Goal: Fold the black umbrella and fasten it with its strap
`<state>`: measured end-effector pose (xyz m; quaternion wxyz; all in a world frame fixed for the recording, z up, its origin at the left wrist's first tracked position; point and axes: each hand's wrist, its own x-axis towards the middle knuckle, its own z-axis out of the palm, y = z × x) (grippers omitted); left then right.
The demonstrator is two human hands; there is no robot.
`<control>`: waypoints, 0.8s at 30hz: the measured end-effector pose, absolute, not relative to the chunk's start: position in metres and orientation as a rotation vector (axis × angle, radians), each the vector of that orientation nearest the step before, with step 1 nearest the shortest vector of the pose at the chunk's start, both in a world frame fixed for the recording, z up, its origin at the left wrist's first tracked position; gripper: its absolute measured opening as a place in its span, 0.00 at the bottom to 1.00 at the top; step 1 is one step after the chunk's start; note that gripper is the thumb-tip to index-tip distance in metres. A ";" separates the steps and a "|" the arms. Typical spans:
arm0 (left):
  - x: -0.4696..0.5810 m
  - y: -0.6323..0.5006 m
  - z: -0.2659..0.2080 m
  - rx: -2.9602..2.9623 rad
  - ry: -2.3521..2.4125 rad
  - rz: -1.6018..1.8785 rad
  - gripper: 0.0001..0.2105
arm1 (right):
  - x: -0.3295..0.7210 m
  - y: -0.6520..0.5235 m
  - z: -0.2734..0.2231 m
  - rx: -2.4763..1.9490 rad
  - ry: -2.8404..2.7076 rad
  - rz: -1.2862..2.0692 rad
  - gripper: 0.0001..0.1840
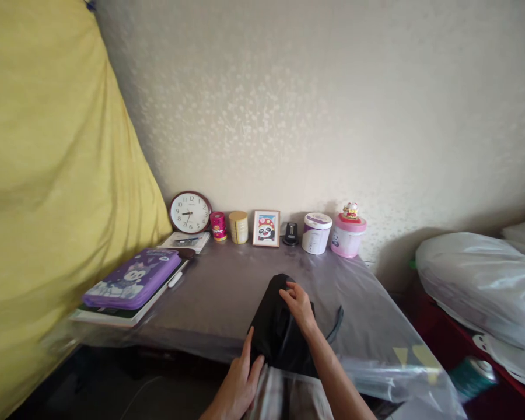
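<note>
Slick-looking table [210, 291], black bundle [265, 315] right at its near edge: it could slide if the left hand [240, 376], gripping the near corner, eases; the right hand [298, 304] seems to pinch the top, where a slip might loosen it; that trailing strap [336, 326] could snag.

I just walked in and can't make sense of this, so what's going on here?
A person is handling a black fabric item at the near edge of the table; what exactly it is, I can't tell. The left hand touches its near left end, and the right hand has its fingers on top. A clock, framed panda picture and tubs stand along the wall.
</note>
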<state>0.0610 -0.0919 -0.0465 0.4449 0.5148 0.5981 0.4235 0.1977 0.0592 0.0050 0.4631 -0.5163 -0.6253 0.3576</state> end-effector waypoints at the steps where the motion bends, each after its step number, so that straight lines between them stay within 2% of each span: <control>1: 0.059 -0.091 -0.047 1.286 1.464 1.071 0.35 | 0.195 0.060 0.003 -1.278 -1.563 0.858 0.24; 6: 0.053 -0.090 -0.042 1.277 1.447 1.130 0.38 | 0.190 0.054 -0.005 -1.162 -1.759 0.812 0.18; 10: 0.054 -0.093 -0.035 1.269 1.425 1.137 0.40 | 0.192 0.034 -0.010 -0.972 -1.975 0.540 0.15; 15: 0.054 -0.093 -0.038 1.411 1.416 1.159 0.36 | 0.197 0.012 -0.012 -0.823 -2.148 0.258 0.11; 24: 0.052 -0.086 -0.049 1.688 1.455 0.920 0.25 | 0.204 0.008 -0.013 -0.691 -2.227 0.228 0.13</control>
